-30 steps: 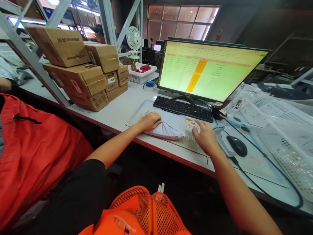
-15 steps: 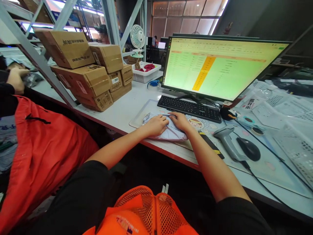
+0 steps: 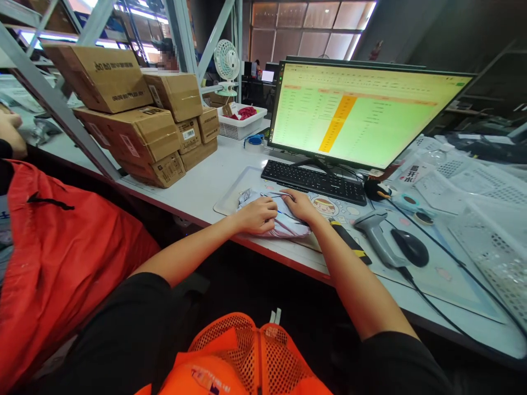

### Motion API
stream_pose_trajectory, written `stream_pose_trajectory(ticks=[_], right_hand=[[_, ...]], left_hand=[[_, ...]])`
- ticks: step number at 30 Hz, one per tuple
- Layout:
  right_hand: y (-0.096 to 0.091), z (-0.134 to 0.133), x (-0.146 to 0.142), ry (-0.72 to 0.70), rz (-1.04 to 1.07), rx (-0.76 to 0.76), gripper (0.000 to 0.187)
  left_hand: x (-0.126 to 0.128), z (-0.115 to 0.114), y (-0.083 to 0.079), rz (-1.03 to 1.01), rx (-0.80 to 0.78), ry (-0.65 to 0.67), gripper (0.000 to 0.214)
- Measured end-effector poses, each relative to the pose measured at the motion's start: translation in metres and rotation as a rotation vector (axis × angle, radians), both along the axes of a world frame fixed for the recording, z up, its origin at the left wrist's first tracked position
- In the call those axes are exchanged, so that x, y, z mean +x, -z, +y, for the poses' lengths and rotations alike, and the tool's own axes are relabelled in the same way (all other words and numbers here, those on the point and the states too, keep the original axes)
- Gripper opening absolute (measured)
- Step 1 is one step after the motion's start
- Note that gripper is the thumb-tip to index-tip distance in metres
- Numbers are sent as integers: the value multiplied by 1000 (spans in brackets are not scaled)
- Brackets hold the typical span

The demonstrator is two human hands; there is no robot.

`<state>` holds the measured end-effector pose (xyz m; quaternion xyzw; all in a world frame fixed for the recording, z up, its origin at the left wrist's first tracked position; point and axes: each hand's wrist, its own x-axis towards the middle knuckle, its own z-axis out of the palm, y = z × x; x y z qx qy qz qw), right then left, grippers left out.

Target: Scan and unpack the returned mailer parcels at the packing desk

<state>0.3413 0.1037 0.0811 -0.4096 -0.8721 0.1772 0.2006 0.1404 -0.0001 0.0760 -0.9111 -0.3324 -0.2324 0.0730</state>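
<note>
A soft pale plastic parcel [image 3: 284, 226] lies on the desk mat in front of the black keyboard [image 3: 313, 181]. Both hands rest on it. My left hand [image 3: 258, 214] presses on its left part with the fingers curled onto the wrapping. My right hand [image 3: 300, 204] holds the parcel's right part, fingers bent over its top edge. A handheld barcode scanner [image 3: 375, 237] lies to the right, beside a black mouse [image 3: 409, 247]. A black and yellow utility knife [image 3: 348, 241] lies just right of my right wrist.
A monitor [image 3: 358, 112] with a green spreadsheet stands behind the keyboard. Stacked cardboard boxes [image 3: 135, 118] fill the desk's left. A white basket [image 3: 241, 122] and small fan [image 3: 226, 65] stand behind them. White mesh trays [image 3: 481, 219] lie right. A red sack [image 3: 61, 258] hangs left; another person's hand [image 3: 10, 131] shows beyond it.
My right hand has moved left from the desk near the scanner onto the parcel. The parcel is now bunched between both hands.
</note>
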Motion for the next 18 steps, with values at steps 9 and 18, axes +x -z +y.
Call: stream_pose_trajectory(ticks=[9, 18], right_hand=[[-15, -23, -18, -106, -296, 257, 76], [-10, -6, -47, -81, -384, 179, 54]], left_hand=[[6, 1, 13, -244, 94, 15, 42], [17, -93, 38, -361, 57, -176, 42]])
